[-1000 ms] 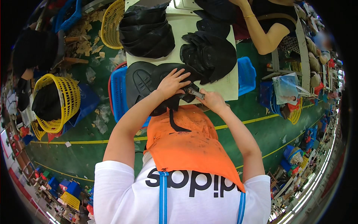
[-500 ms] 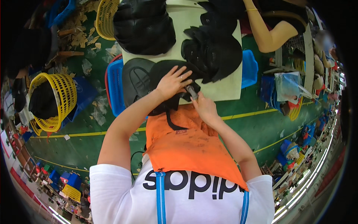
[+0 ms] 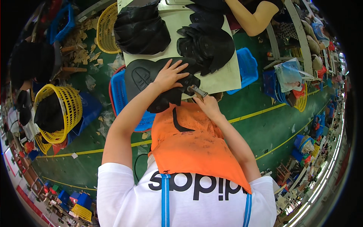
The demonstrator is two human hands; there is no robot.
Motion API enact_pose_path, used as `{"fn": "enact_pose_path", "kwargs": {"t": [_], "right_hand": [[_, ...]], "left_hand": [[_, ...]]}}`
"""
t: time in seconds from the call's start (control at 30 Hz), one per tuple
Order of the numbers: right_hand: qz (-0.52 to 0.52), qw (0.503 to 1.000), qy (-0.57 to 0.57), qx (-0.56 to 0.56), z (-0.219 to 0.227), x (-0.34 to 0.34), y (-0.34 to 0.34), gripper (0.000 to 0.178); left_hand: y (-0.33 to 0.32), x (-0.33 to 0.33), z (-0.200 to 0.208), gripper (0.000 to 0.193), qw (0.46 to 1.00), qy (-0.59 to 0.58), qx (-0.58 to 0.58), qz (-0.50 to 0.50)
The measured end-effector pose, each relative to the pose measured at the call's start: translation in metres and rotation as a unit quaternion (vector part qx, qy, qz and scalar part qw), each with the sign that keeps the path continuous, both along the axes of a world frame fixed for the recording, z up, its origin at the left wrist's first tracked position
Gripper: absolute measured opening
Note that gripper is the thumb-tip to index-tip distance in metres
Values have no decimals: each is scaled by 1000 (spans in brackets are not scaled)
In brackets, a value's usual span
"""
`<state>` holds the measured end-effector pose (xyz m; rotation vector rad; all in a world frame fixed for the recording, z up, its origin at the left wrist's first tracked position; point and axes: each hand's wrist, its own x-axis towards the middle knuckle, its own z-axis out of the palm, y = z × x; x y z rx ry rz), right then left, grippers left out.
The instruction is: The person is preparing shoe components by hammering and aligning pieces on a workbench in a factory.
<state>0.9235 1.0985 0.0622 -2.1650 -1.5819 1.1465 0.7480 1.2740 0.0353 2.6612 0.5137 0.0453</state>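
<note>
My left hand [image 3: 171, 76] lies flat with fingers spread on a black, leather-like shoe upper piece [image 3: 157, 101] at the table's near edge. Part of that piece hangs over the edge, toward my lap. My right hand [image 3: 208, 106] grips what looks like a small hammer [image 3: 199, 91], with a grey metal head and a brownish handle. Its head is at the right end of the black piece, close to my left fingertips; whether it touches cannot be made out. A larger black sheet with a raised oval pattern [image 3: 140, 77] lies left of my left hand.
The pale table [image 3: 223, 81] bears a stack of black pieces [image 3: 141, 32] at far left and another pile [image 3: 211, 47] at right. Blue baskets [image 3: 247, 70] flank it. A yellow basket [image 3: 77, 109] stands left. Another person's arm [image 3: 251, 17] reaches in at far right.
The black piece has shifted, and my left hand lies flatter on it. My right hand has drawn slightly back and right, showing more of the tool. The whole view has turned a little.
</note>
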Motion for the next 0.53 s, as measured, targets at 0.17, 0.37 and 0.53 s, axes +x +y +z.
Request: {"fn": "enact_pose_path", "kwargs": {"t": [0.17,0.37,0.53], "right_hand": [[-18,999,-35,18,-1,-18,2,45],[-63,997,-50,12,-1,-34,2,40],[-112,991,-39,-55,17,-32,17,42]], "left_hand": [[-8,3,-11,57,1000,6,6,25],[-10,1,-12,53,1000,7,16,24],[-12,2,-11,50,1000,15,3,28]]}}
